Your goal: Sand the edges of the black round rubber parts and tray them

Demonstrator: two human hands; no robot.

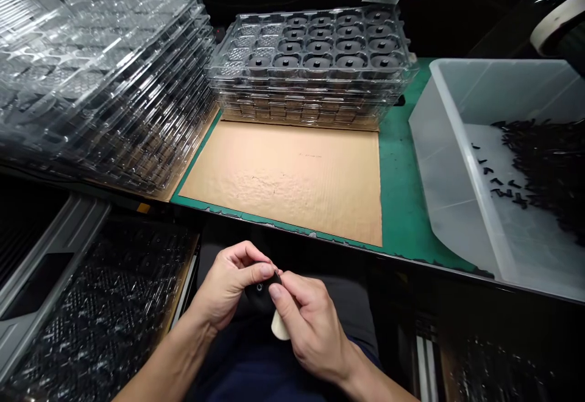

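Note:
Below the bench edge, my left hand point(235, 280) pinches a small dark round part point(261, 288) between thumb and fingers. My right hand point(308, 317) is closed at the other side of that part, its thumb pressing near it. A pale, rounded piece point(280, 327) sticks out beneath the right hand's fingers; the rest of it is hidden in the grip. Beyond the hands, a stack of clear trays point(311, 88) stands at the back of the bench, its top tray partly filled with dark round parts point(317, 62).
A tall stack of clear trays point(105, 79) stands at the left. Brown cardboard point(292, 176) lies on the green bench top point(404, 176). At the right, a translucent bin point(457, 164) holds many small black pieces point(548, 164). More dark trays point(109, 304) sit low at the left.

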